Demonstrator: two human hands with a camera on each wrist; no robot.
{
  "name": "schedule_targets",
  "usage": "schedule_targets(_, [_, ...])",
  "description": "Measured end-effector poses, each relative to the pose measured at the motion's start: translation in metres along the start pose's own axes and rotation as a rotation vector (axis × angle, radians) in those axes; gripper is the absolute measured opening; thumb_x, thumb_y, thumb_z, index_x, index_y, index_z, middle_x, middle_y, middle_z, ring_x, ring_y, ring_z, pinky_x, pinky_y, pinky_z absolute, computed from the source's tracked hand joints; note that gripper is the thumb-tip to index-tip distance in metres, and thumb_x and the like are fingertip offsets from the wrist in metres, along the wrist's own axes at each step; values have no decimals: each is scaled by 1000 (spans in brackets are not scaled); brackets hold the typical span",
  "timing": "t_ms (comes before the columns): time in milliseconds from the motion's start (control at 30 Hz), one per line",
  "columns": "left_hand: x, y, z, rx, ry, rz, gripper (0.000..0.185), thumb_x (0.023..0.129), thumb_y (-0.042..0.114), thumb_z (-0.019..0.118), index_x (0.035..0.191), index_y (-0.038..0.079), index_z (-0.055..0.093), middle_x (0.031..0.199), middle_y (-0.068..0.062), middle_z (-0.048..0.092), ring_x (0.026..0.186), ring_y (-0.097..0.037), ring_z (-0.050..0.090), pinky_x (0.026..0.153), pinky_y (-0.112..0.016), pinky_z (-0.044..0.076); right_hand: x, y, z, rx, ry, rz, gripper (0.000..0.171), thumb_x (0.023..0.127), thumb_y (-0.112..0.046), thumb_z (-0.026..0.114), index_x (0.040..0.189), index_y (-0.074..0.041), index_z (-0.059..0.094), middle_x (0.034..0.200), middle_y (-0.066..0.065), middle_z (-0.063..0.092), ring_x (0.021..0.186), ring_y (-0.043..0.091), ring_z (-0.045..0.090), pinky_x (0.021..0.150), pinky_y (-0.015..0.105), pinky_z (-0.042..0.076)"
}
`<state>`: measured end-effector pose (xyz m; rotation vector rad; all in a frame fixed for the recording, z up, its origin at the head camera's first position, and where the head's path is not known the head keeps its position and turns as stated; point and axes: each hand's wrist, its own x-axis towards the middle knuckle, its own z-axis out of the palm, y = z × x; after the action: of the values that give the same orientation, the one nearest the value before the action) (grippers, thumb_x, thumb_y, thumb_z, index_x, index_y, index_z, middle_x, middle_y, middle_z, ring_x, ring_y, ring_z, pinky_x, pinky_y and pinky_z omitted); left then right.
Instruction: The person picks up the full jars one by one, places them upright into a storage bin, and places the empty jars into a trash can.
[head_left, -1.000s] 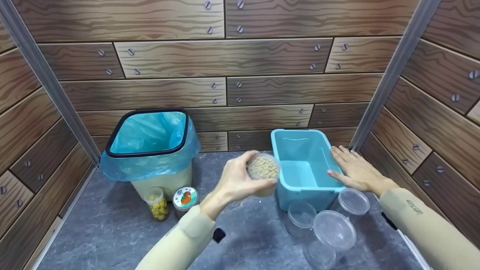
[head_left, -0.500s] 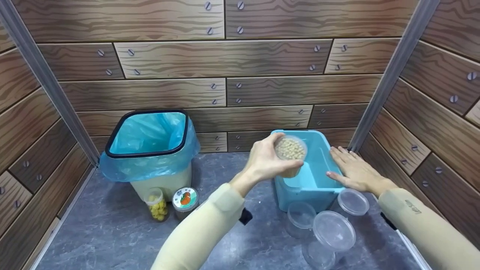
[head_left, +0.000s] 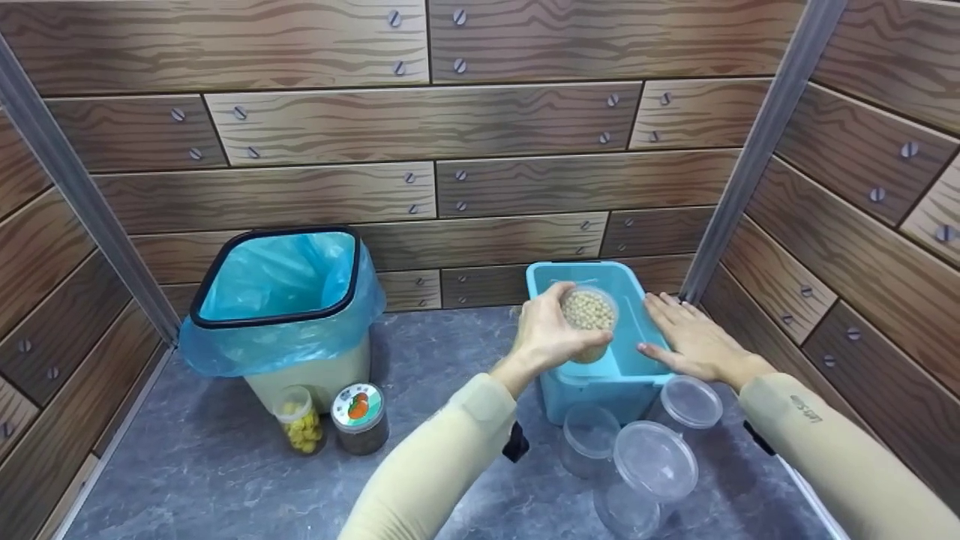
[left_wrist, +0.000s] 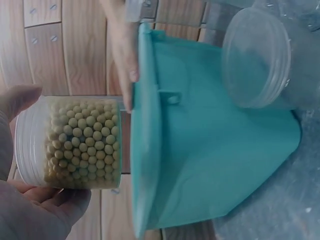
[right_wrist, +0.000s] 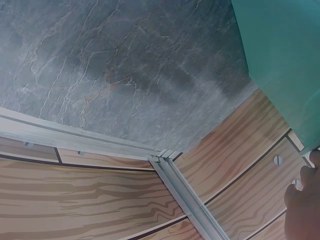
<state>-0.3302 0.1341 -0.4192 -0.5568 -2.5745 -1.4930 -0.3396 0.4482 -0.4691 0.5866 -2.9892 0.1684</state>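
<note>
While gripping an open jar of soybeans (head_left: 589, 321) in the left hand (head_left: 550, 335) over the teal tub (head_left: 543, 280), flat right hand (head_left: 691, 343) steadying its rim: risking beans spilling beyond, if tipping early.

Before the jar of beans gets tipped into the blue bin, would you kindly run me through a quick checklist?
1. Left hand grips the bean jar firmly: ok.
2. Jar is above the blue bin opening: ok.
3. Jar has no lid on: ok, beans show at the mouth.
4. Right hand lies flat on the bin's rim, steadying it: ok.
5. Bin floor free of other items: cannot tell, partly hidden.
6. Empty clear containers stand outside the bin: ok.
</note>
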Motion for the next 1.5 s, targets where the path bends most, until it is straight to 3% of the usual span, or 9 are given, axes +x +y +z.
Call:
schedule_targets(300, [2, 0, 27, 12, -56, -75, 91, 79, 40, 100, 157, 14, 62, 141, -7, 77, 123, -23, 74, 106, -41, 64, -5, 3, -3, -14, 7, 3, 88, 116, -53, 52, 174, 9, 27, 183, 30, 28, 170, 58, 25, 137, 75, 22])
schedule_targets(567, [11, -2, 47, 90, -120, -115, 82, 77, 42, 99, 147, 15, 64, 124, -6, 79, 104, -16, 74, 92, -34, 66, -8, 3, -4, -17, 9, 2, 81, 118, -45, 50, 174, 9, 27, 183, 30, 29, 171, 56, 25, 138, 75, 20])
schedule_targets(767, [17, -4, 59, 134, -163, -155, 81, 78, 45, 99, 144, 14, 64, 120, -6, 78, 100, -16, 73, 89, -34, 66, -13, 2, -5, -10, 4, 2, 76, 119, -38, 48, 174, 9, 26, 183, 31, 28, 172, 56, 24, 139, 73, 18])
schedule_targets(1100, [28, 1, 79, 183, -217, -228, 92, 80, 46, 100, 153, 12, 57, 132, -11, 75, 120, -26, 75, 106, -43, 64, -14, 0, -4, -30, 1, 10, 73, 120, -35, 46, 173, 10, 26, 183, 32, 27, 171, 56, 24, 140, 71, 19])
schedule_targets(1500, [36, -13, 79, 163, -327, -262, 113, 84, 36, 97, 173, 5, 35, 146, -17, 68, 132, -30, 69, 118, -45, 58, -6, -6, -2, -64, -13, 2, 73, 119, -35, 46, 173, 11, 26, 182, 32, 28, 171, 55, 26, 141, 69, 21])
